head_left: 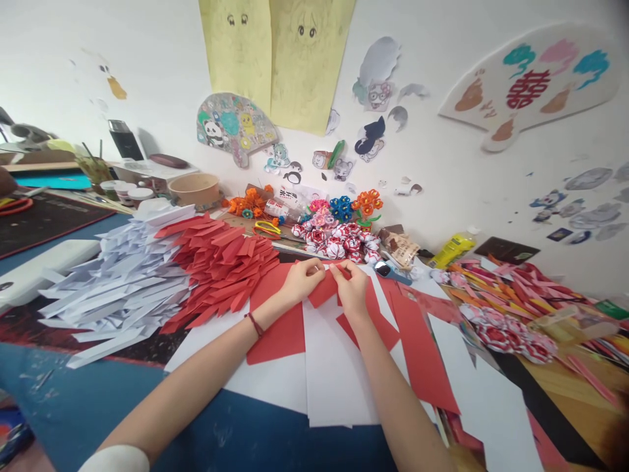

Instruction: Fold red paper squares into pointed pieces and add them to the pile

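My left hand (305, 278) and my right hand (352, 283) meet over the middle of the table, both closed in a pinch on a small piece of red paper (323, 291). Thumbs and fingertips come together at its upper edge, and part of the piece is hidden behind them. Below my hands lie white paper sheets (337, 373), with a red paper sheet (280, 331) to the left. Left of my hands rises a heap of folded red paper strips (223, 265), beside a larger heap of folded white paper strips (132, 275).
Red-and-white paper flowers (344, 242) and a plastic bottle (285, 210) stand along the wall. A yellow bottle (455, 246) lies at the back right, near coloured paper strips (511, 288). At the left are a white flat object (54, 265) and a round tan container (194, 190).
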Demonstrator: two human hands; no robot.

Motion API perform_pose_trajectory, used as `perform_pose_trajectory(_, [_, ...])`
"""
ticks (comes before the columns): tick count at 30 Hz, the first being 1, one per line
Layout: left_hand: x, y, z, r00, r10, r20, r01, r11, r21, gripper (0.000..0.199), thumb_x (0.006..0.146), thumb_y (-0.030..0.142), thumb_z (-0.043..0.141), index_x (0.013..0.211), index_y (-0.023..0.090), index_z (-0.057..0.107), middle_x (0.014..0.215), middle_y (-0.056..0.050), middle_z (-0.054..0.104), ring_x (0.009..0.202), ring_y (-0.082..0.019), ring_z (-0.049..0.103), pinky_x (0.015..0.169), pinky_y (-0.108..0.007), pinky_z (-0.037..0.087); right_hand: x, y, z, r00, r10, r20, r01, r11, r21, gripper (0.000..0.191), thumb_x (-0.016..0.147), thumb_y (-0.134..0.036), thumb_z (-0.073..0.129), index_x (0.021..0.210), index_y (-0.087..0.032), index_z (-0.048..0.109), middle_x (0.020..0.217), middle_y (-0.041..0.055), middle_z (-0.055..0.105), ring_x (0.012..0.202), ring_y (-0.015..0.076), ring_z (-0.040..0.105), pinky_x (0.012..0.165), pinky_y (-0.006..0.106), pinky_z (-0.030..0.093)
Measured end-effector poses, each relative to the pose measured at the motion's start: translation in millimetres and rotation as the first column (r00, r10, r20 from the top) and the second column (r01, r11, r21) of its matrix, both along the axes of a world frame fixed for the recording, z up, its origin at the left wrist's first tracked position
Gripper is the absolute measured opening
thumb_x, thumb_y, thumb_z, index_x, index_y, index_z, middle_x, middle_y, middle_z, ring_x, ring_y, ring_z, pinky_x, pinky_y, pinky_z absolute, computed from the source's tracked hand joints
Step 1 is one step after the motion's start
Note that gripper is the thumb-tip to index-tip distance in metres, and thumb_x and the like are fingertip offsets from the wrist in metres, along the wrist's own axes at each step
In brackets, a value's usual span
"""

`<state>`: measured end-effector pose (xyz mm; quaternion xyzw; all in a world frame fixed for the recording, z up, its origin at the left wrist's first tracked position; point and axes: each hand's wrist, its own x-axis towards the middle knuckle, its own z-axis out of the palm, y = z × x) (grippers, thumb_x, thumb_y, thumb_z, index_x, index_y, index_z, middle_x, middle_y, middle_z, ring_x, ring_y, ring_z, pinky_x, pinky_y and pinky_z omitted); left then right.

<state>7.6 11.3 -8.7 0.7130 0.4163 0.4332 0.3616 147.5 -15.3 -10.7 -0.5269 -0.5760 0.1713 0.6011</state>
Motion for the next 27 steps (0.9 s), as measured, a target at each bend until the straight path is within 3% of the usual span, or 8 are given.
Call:
perform_pose_trajectory(4, [1.0,-3.4,5.8,1.000,-0.001,-0.029,0.001,1.000,0.006,0.011,0.073,0.023,0.051,0.067,0.017,0.058,0.063,0.003,0.060,0.058,-0.010,0.051,0.059,-0.020,0.038,-1.5,0.4,0.4,0.998,-0.053,-0.031,0.054,0.998,0.045,0.027,0.079,-0.040,0.061,0.064,-0.018,0.053,0.064,-0.0022,0.052,0.065,0.0147,0.046,0.065,0.026,0.036])
perform_pose_trajectory(7, [-0.2,-4.6,5.7,0.998,0.009,-0.059,-0.008,1.000,0.017,0.010,0.072,0.021,0.051,0.067,0.017,0.059,0.063,0.002,0.063,0.058,-0.011,0.053,0.059,-0.021,0.039,6.3,8.2,-3.7,0.981,-0.108,-0.159,0.118,0.991,0.059,0.031,0.078,-0.044,0.061,0.064,-0.019,0.050,0.062,-0.0031,0.048,0.063,0.0138,0.044,0.062,0.025,0.036])
perform_pose_trajectory(12, [-5.8,-1.6,-0.3,0.983,0.095,-0.160,-0.095,0.995,0.008,0.009,0.070,0.018,0.052,0.067,0.018,0.061,0.057,0.001,0.064,0.056,-0.013,0.054,0.056,-0.022,0.037,32.7,23.1,-10.9,0.845,-0.205,-0.494,0.272,0.960,0.066,0.033,0.075,-0.045,0.064,0.065,-0.019,0.046,0.059,-0.0059,0.040,0.058,0.0109,0.040,0.058,0.025,0.036])
perform_pose_trajectory(15, [-7.5,-0.3,0.5,0.987,0.141,-0.083,-0.140,0.990,0.020,0.016,0.078,0.027,0.051,0.071,0.018,0.062,0.064,-0.001,0.067,0.060,-0.014,0.056,0.058,-0.022,0.037,37.7,25.9,-12.9,0.802,-0.158,-0.576,0.221,0.975,0.040,0.037,0.071,-0.045,0.068,0.063,-0.020,0.042,0.058,-0.0071,0.038,0.054,0.0096,0.039,0.055,0.024,0.037])
perform_pose_trajectory(19, [-3.4,-1.9,4.2,0.987,0.063,0.148,-0.058,0.998,-0.038,0.040,0.088,0.046,0.041,0.077,0.015,0.063,0.074,-0.004,0.067,0.066,-0.014,0.057,0.061,-0.022,0.040,24.2,24.3,-14.3,0.854,-0.125,-0.506,0.163,0.986,0.033,0.036,0.072,-0.048,0.067,0.064,-0.019,0.047,0.060,-0.0050,0.047,0.059,0.0114,0.045,0.058,0.024,0.039])
perform_pose_trajectory(22, [-1.2,-1.1,2.5,0.977,0.033,0.212,-0.020,0.998,-0.063,0.037,0.084,0.047,0.049,0.078,0.014,0.064,0.075,-0.004,0.066,0.068,-0.015,0.057,0.062,-0.022,0.042,14.6,21.1,-13.3,0.884,-0.044,-0.466,0.056,0.998,0.012,0.034,0.073,-0.051,0.067,0.069,-0.020,0.054,0.065,-0.0032,0.055,0.064,0.0130,0.051,0.063,0.025,0.042])
perform_pose_trajectory(27, [-13.2,7.5,2.0,0.961,0.261,0.089,-0.266,0.963,0.045,0.027,0.081,0.038,0.055,0.080,0.014,0.067,0.075,-0.004,0.067,0.068,-0.015,0.058,0.064,-0.023,0.041,13.7,12.4,-6.9,0.887,0.174,-0.427,-0.253,0.958,-0.135,0.028,0.068,-0.045,0.074,0.080,-0.021,0.065,0.077,0.0004,0.066,0.074,0.0171,0.060,0.068,0.027,0.045])
